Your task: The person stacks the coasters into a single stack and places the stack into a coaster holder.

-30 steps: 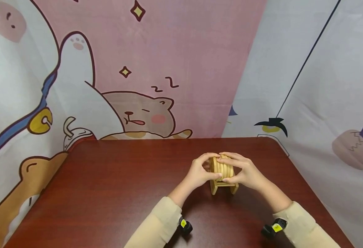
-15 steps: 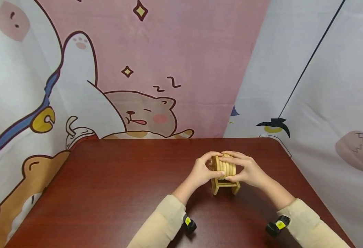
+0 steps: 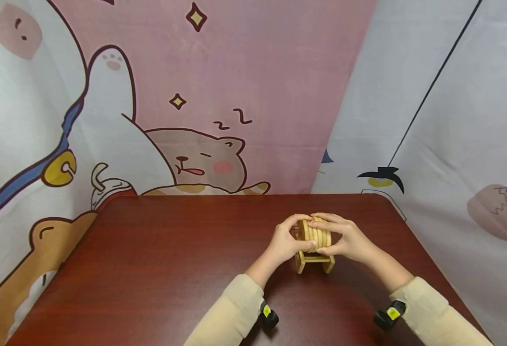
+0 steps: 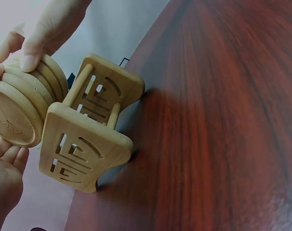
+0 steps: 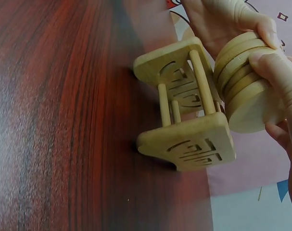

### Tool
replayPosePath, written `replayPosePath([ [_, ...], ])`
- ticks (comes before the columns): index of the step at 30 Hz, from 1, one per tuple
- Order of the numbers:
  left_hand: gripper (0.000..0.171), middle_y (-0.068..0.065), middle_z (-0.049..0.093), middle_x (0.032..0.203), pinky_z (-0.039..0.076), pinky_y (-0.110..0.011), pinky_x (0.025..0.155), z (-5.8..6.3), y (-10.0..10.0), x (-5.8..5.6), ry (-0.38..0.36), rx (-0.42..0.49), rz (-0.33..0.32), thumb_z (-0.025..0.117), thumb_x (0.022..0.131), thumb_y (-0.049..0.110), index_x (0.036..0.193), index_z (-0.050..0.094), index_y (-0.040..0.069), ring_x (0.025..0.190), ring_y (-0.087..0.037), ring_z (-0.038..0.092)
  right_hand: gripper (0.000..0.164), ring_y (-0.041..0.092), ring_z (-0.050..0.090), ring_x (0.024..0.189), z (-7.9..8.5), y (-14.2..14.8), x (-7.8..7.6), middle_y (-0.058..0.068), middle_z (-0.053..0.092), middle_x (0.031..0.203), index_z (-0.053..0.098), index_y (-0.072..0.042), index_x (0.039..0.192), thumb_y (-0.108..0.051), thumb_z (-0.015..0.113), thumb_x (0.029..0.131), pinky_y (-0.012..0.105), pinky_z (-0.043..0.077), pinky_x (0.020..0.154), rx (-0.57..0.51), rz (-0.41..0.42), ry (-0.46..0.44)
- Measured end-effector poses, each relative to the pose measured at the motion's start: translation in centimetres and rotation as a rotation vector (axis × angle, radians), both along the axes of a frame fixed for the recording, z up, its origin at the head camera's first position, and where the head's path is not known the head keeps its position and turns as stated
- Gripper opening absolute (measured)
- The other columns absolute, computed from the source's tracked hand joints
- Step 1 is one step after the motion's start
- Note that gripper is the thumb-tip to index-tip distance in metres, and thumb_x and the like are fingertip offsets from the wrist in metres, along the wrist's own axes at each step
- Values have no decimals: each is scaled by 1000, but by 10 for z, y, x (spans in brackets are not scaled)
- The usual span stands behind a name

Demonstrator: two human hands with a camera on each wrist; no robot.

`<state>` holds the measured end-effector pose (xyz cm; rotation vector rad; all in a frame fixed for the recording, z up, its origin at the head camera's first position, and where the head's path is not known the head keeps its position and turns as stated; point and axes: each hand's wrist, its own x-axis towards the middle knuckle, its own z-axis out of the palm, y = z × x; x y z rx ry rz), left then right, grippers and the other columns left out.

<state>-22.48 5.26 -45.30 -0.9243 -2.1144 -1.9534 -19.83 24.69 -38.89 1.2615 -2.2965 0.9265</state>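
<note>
A stack of several round wooden coasters (image 3: 319, 236) stands on edge between my two hands, over a light wooden coaster rack (image 3: 315, 259). My left hand (image 3: 282, 244) grips the left end of the stack, thumb near me and fingers over the top. From the other side my right hand (image 3: 347, 239) holds the stack in the same way. The left wrist view shows a thin branch-like engraving on the outer coaster (image 4: 13, 118). In the right wrist view, the rack's slotted side panel (image 5: 189, 144) and cross bars lie just below the coasters; whether they touch is unclear.
The rack stands on a dark red-brown wooden table (image 3: 171, 269), towards its right side. Behind the far table edge hangs a cloth printed with cartoon animals (image 3: 210, 158). A small black device (image 3: 268, 316) is strapped to each wrist.
The head view has shifted slightly. Both hands and the coasters have moved a little to the right over the rack, with the grip much the same.
</note>
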Motion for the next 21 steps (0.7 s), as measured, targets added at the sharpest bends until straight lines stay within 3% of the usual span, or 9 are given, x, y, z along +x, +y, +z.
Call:
replayPosePath([
  [7, 56, 3, 62, 115, 52, -31, 74, -1, 3, 0, -36, -9, 20, 84, 68, 2, 118, 62, 16, 90, -12, 61, 61, 45, 56, 104, -3, 4, -3, 29, 58, 118, 66, 7, 111, 2, 90, 55, 14, 35, 93, 1, 12, -10],
  [21, 56, 4, 61, 113, 51, -31, 76, -10, 7, -1, -24, -60, 47, 85, 68, 4, 117, 62, 16, 91, -9, 58, 61, 46, 56, 104, -16, 7, -5, 29, 58, 118, 66, 7, 111, 4, 89, 54, 14, 36, 93, -16, 11, -46],
])
